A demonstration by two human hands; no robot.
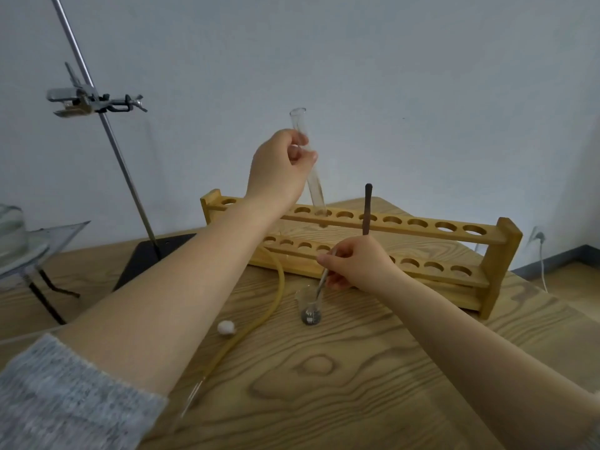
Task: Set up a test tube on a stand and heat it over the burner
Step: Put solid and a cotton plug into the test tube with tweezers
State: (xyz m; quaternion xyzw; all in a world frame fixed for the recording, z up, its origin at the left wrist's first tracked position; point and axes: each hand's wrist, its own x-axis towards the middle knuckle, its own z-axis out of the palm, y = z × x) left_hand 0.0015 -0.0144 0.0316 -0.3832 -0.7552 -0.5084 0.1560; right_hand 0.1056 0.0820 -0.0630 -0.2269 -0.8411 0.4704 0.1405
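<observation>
My left hand (281, 164) grips a clear glass test tube (307, 160) near its upper part; the tube leans slightly, its bottom in a hole of the wooden rack (383, 251). My right hand (354, 263) pinches a thin metal spatula (321, 285) whose tip dips into a small glass beaker (309, 306) holding dark powder. The retort stand (107, 131) with its metal clamp (94, 102) stands at the left on a black base (152, 258).
A brown rod (367, 209) stands upright in the rack. A yellowish rubber hose (259, 316) curves across the wooden table (357, 384) beside a white cotton ball (225, 327). Glassware on a wire tripod (19, 245) sits at the far left. A white cable (542, 261) hangs at right.
</observation>
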